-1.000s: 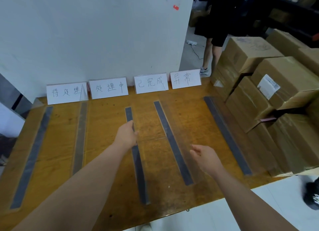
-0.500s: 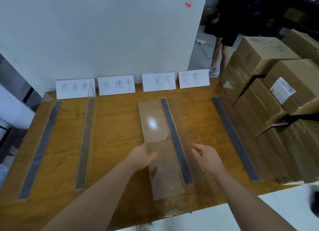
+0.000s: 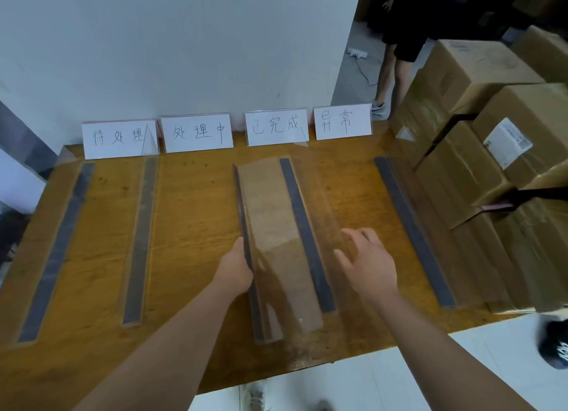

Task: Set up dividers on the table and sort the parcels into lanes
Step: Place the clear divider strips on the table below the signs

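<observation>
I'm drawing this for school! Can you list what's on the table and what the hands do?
table: wooden, brown
label cards: four, standing along the far edge
dividers: five long clear pieces with dark strips
left hand: grips the tilted middle divider
right hand: open, by the next divider; contact unclear
boxes: cardboard, stacked at the right

First card [image 3: 120, 139]: 待处理, handwritten in dark pen, at the left end of the table's [image 3: 190, 201] far edge.
Second card [image 3: 196, 133]: 处理中, just right of the first card.
Third card [image 3: 276, 127]: 已完成, mid far edge.
Fourth card [image 3: 342, 122]: 异常, rightmost of the row.
White sticker [image 3: 507, 142]: printed, on a parcel [image 3: 541, 124] at the right edge, too small to read.
</observation>
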`<state>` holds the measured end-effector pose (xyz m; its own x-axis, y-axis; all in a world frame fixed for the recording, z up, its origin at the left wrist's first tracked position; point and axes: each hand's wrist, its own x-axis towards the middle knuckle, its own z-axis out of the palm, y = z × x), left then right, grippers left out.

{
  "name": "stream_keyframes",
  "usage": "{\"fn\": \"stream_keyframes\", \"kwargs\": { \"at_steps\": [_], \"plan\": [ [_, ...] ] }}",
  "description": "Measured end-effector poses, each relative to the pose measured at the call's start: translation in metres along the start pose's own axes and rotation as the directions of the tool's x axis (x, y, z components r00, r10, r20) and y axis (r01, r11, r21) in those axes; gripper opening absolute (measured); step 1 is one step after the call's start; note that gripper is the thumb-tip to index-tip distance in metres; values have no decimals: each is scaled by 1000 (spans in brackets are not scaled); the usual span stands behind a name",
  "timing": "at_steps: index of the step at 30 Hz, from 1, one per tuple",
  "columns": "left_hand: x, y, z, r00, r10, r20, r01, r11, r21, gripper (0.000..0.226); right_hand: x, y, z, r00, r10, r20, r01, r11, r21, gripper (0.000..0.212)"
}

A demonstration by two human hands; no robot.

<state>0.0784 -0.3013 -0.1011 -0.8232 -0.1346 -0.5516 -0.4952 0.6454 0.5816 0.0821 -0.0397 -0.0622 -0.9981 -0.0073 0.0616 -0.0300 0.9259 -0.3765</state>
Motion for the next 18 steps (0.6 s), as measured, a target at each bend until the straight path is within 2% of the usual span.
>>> {"fn": "stream_keyframes", "kwargs": {
  "at_steps": [2, 4, 8, 11, 12, 14, 15, 16, 18],
  "plan": [
    [1, -7, -3, 999, -36, 12, 36, 999, 12, 69, -1, -10, -1, 991, -112, -69, 110, 993, -30, 30],
    [1, -13, -3, 998, -65, -12, 65, 998, -12, 64, -3, -20, 3, 979, -195, -56, 193, 981, -33, 24],
    [-6, -26, 3, 999, 13, -43, -10, 998, 70, 55, -5, -39, 16, 971, -152, 184, 136, 986, 97, 40],
    [-15, -31, 6, 999, 27, -28, -22, 987, 158, 73, -1, -52, 23, 945, -185, 270, 157, 980, 122, 43],
    [-18, -31, 7, 1000, -1, -14, 4, 983, 185, 84, -1, -55, 23, 950, -215, 227, 189, 973, 129, 41],
    [-26, -33, 9, 1000, -9, -21, 15, 965, 262, 95, -1, -57, 22, 967, -254, -5, 254, 967, 30, 37],
    [-28, -36, 11, 998, 43, -44, -27, 950, 312, 90, 0, -54, 22, 969, -219, -115, 216, 976, -31, 42],
    [-30, -37, 11, 993, 103, -52, -76, 925, 373, 80, 2, -50, 20, 978, -134, -160, 127, 990, -54, 50],
    [-31, -40, 11, 978, 210, 16, -191, 855, 482, 55, 5, -40, 19, 996, 89, -26, -89, 996, 15, 67]
  ]
}}
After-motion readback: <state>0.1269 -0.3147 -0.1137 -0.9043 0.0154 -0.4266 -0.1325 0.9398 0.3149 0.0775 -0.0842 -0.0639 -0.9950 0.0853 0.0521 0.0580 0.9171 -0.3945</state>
